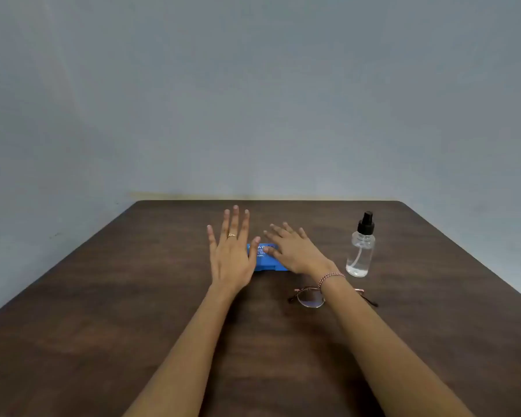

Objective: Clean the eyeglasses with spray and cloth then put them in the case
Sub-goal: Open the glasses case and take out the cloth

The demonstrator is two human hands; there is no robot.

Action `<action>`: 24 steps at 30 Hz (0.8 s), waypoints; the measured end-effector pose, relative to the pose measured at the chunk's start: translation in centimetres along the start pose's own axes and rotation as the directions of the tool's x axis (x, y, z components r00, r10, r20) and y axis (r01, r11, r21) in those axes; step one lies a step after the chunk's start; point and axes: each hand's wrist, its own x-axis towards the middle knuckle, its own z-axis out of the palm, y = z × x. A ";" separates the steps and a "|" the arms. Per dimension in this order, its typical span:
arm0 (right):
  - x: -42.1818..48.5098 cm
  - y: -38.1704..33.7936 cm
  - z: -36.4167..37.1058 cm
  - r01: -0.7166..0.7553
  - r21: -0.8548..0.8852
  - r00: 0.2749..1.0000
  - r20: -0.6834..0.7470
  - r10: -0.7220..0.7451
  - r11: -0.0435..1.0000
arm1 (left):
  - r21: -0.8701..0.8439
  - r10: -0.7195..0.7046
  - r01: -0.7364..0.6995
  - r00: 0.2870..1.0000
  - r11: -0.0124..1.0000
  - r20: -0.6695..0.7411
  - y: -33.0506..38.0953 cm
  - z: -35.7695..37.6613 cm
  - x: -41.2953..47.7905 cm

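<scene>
Spreading left hand (230, 254) and right hand (295, 251) wide over the blue case (266, 263), holding nothing. Crossing the right forearm over the eyeglasses (309, 298) on the table (103, 326), hiding part of them. Reaching just left of the upright spray bottle (360, 251).

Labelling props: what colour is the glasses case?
Blue with white lettering. The case shows best in the head view, the only view here.

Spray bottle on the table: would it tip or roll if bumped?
Probably tips easily: the spray bottle stands tall and narrow on the table. Once down, its round body would likely roll. Its smooth clear wall may be slippery.
</scene>
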 end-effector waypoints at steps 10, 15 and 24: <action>0.1 0.6 0.5 0.067 -0.047 0.998 0.009 -0.067 0.997 | -0.121 0.044 -0.014 0.967 0.993 0.250 -0.8 0.5 1.0; -0.2 0.9 0.6 0.098 -0.040 0.995 -0.021 -0.099 0.994 | -0.322 0.059 0.051 0.944 0.945 0.324 -1.6 0.1 0.9; -0.2 2.1 0.7 0.168 -0.016 0.984 -0.051 -0.169 0.986 | -0.495 0.083 0.112 0.931 0.862 0.355 -3.9 -1.3 0.5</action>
